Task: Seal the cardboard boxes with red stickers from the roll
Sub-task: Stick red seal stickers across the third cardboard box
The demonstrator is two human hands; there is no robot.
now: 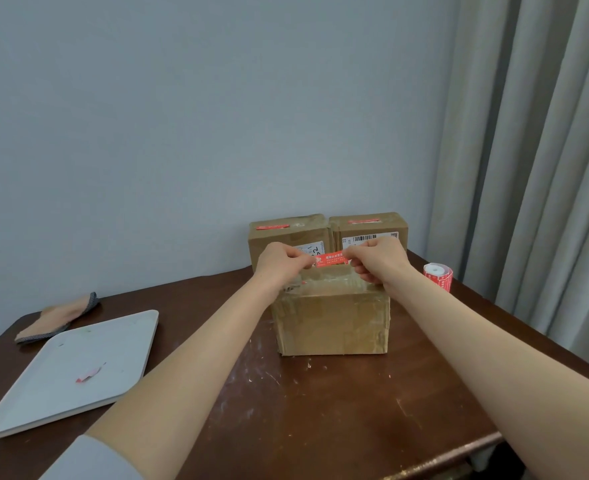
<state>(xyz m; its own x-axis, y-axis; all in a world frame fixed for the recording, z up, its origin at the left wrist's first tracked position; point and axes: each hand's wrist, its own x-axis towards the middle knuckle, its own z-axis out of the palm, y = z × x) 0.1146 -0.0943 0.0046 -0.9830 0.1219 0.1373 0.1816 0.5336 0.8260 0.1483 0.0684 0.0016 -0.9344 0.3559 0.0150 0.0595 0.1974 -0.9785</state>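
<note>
From my feed I see both hands raised over the nearest cardboard box (331, 323), which sits mid-table on the dark wooden table (320, 417). The left hand (281, 261) pinches one end of a red sticker (331, 259) and the right hand (378, 259) pinches the other, fingers curled, so the strip is stretched flat between them just above the box's top, printed side toward me. I cannot tell whether the sticker touches the cardboard.

Behind it, against the wall, two more boxes stand side by side: the left rear box (286, 239) and the right rear box (369, 226), each with a red strip across its top (the right one also shows a barcode label on its front).

The sticker roll (438, 276) stands to the right of the boxes, near the table's edge by the curtain (535, 150). On the left lies a white tray (78, 341) holding a small pinkish scrap (87, 375), and a folded cloth (61, 315) lies just beyond it.
</note>
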